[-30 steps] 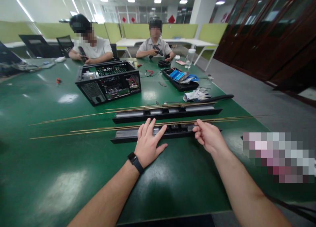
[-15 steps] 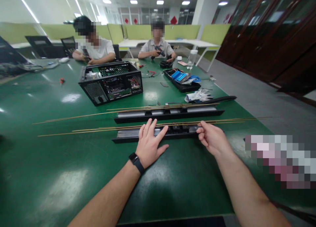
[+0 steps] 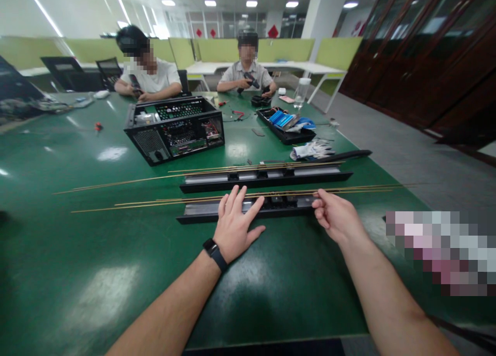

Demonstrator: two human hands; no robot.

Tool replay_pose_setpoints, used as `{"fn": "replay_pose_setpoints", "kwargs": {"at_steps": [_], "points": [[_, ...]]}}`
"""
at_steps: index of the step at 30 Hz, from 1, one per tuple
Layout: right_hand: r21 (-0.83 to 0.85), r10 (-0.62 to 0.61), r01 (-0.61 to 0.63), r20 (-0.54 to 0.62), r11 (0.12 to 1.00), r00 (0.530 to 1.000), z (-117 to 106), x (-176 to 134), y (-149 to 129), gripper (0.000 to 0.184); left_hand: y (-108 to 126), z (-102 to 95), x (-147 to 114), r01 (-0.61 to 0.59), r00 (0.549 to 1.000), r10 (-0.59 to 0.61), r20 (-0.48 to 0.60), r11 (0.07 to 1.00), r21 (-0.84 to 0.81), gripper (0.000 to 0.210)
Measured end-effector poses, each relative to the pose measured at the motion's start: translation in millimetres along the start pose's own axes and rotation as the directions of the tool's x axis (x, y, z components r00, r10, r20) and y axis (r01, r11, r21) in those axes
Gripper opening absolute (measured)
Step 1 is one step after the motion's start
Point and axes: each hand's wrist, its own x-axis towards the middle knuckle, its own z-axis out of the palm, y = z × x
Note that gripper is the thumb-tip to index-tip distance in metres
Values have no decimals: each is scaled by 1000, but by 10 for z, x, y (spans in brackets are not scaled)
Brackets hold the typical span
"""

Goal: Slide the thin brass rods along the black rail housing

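My left hand [image 3: 235, 226], fingers spread, lies flat over the nearer long black channel [image 3: 201, 210], its fingertips by the thin brass-coloured rods [image 3: 155, 205]. Those rods run lengthwise along the channel and reach past both of its ends. At the channel's right part my right hand [image 3: 336, 215] is closed in a pinch on a rod; exactly how many rods are between the fingers is hidden. A second black channel [image 3: 318, 176] lies just beyond, parallel, with several more thin rods [image 3: 135, 181] along its far side. Small black blocks sit inside both channels.
Beyond the channels stand an open computer case [image 3: 174, 131] and a black tray [image 3: 296, 135] holding blue parts. White gloves [image 3: 312, 150] lie by a dark strip [image 3: 351, 155]. Two co-workers sit across the green table [image 3: 127, 273], near a clear bottle [image 3: 301, 93].
A rod of the nearer bundle has slid to the right, its left end now further in. My right hand has shifted slightly right with it; my left hand stays put.
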Motion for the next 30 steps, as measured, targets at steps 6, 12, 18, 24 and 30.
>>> {"fn": "replay_pose_setpoints", "kwargs": {"at_steps": [6, 12, 18, 24, 30], "points": [[30, -17, 20, -87, 999, 996, -33, 30, -19, 13, 2, 2, 1, 3, 1000, -3, -1, 1000, -5, 73], [-6, -4, 4, 37, 1000, 999, -26, 13, 26, 16, -6, 10, 0, -3, 1000, 3, 0, 1000, -5, 73], [33, -32, 35, -70, 999, 997, -57, 55, 13, 13, -4, 11, -5, -3, 1000, 3, -5, 1000, -5, 73], [-11, 23, -22, 39, 1000, 999, -21, 16, 19, 13, -2, 12, -3, -1, 1000, 1, -8, 1000, -6, 73], [9, -17, 18, -24, 1000, 1000, -33, 6, 7, 12, -4, 7, -1, -1, 1000, 1, -5, 1000, -5, 72]]}}
